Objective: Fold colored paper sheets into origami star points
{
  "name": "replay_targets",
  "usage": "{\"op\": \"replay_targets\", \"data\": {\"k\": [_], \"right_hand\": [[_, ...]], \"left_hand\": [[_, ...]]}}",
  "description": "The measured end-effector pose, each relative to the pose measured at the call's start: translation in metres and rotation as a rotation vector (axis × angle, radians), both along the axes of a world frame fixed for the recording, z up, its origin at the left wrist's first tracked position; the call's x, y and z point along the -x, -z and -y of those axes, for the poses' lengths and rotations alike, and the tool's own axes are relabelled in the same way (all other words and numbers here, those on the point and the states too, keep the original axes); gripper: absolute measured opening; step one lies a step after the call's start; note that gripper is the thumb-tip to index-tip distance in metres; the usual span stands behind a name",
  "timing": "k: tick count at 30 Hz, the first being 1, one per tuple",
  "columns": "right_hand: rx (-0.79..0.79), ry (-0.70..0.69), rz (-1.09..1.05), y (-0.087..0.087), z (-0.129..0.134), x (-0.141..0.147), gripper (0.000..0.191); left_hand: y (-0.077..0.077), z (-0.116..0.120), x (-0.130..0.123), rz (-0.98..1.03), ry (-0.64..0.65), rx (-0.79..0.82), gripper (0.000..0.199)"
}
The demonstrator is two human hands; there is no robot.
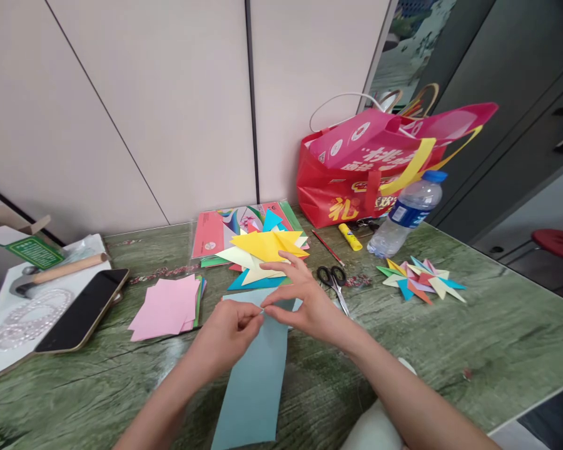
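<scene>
My left hand (pixel 232 328) is closed, thumb and forefinger pinched at a tiny pale thing too small to make out. Touching or nearly touching it, my right hand (pixel 304 300) pinches at the same spot, its other fingers spread. Both hands are above a light blue sheet of paper (pixel 256 387) lying on the table. Behind them, folded yellow paper (pixel 267 245) tops a heap of white and blue folded pieces. A stack of pink paper squares (pixel 166 307) lies left of my left hand. Black-handled scissors (pixel 335 281) rest right of my right hand.
Two paper stars (pixel 420 279) lie at right, near a water bottle (pixel 406 212) and a red bag (pixel 356 169). A glue stick (pixel 349 237) and a red pencil (pixel 327 247) lie behind the scissors. At left are a phone (pixel 82 312), a hammer (pixel 63 273) and clear beads (pixel 30 319).
</scene>
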State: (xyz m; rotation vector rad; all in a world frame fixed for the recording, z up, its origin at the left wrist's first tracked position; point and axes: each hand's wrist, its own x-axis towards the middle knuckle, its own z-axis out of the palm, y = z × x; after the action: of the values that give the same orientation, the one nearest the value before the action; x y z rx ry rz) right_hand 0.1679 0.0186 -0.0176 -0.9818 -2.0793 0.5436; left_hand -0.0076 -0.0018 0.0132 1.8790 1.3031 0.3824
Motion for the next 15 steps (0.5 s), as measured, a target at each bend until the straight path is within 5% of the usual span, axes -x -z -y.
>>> {"op": "replay_targets", "data": {"k": [15], "right_hand": [[-0.090, 0.018, 0.022, 0.0071, -0.0088, -0.0033, 0.014]], "left_hand": [[-0.0031, -0.0014, 0.0053, -0.011, 0.038, -0.026, 0.033]]}}
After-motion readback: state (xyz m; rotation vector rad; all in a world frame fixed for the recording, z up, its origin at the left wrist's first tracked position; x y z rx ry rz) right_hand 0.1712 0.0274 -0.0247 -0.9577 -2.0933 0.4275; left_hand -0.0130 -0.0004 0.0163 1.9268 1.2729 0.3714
